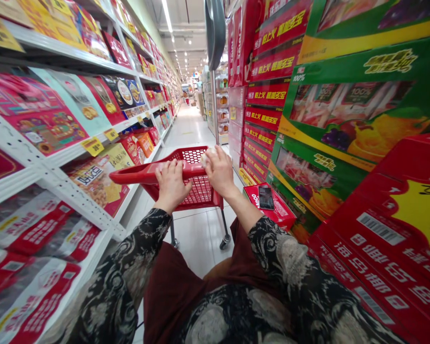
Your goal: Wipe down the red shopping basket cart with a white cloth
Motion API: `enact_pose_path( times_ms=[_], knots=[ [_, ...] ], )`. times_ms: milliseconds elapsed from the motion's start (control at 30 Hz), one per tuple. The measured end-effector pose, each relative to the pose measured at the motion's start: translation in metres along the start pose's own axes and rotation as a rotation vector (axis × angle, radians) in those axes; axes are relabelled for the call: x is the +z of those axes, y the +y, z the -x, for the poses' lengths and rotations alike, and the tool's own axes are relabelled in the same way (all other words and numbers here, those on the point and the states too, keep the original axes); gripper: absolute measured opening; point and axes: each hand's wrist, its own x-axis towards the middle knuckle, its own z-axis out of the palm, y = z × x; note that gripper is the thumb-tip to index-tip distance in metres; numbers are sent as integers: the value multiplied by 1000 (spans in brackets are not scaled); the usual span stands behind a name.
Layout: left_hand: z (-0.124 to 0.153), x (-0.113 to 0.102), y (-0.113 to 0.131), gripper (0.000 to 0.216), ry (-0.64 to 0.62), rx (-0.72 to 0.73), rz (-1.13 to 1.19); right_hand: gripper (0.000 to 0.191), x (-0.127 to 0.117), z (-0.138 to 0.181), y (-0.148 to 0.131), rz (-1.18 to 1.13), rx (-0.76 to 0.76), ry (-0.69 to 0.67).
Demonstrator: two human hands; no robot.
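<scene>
A red shopping cart with a mesh basket stands in a supermarket aisle in front of me. My left hand is wrapped around its red handle bar. At the cart's near right rim my right hand is closed around a small pale object; what it is I cannot tell. Both arms wear dark patterned sleeves.
White shelves packed with red snack boxes line the left. Red and green drink cartons are stacked on the right. A dark phone lies on a low red carton beside the cart. The pale tiled aisle runs ahead.
</scene>
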Motion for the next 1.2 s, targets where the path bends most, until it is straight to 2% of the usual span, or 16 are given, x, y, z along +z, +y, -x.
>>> enact_pose_path(
  times_ms=[100, 233, 333, 433, 533, 600, 767, 833, 933, 1100, 1200],
  knots=[
    [0, 1, 2, 66, 9, -1, -8, 38, 0, 3, -1, -16, 28, 35],
    [0, 3, 2, 65, 20, 1, -23, 37, 9, 11, -17, -39, -122, -22],
    [-3, -1, -1, 65, -7, 17, -27, 36, 9, 10, -15, -37, -176, -64],
    [-4, -7, -8, 63, -41, 15, -17, 35, 2, 4, 1, -44, -84, -23],
    [-4, -9, -12, 65, -12, -54, -22, 35, -2, 0, 8, -53, 29, 28],
    [-3, -8, -12, 65, -7, -66, -24, 35, 0, -1, 2, -52, 29, 9],
    [-2, -5, -10, 59, -5, -48, -9, 35, 14, 2, -36, -80, -155, -121],
    [-2, -6, -9, 59, -3, -44, -11, 38, 17, 2, -42, -89, -191, -144],
    [-1, -7, -9, 63, -20, -29, -17, 40, 11, 1, -32, -65, -165, -137],
    [0, -6, -9, 65, -39, -30, -16, 37, -7, 4, 1, 16, 15, -34],
    [-1, -5, -8, 65, -37, -30, 1, 40, -8, 9, 3, 35, 63, 19]
  ],
)
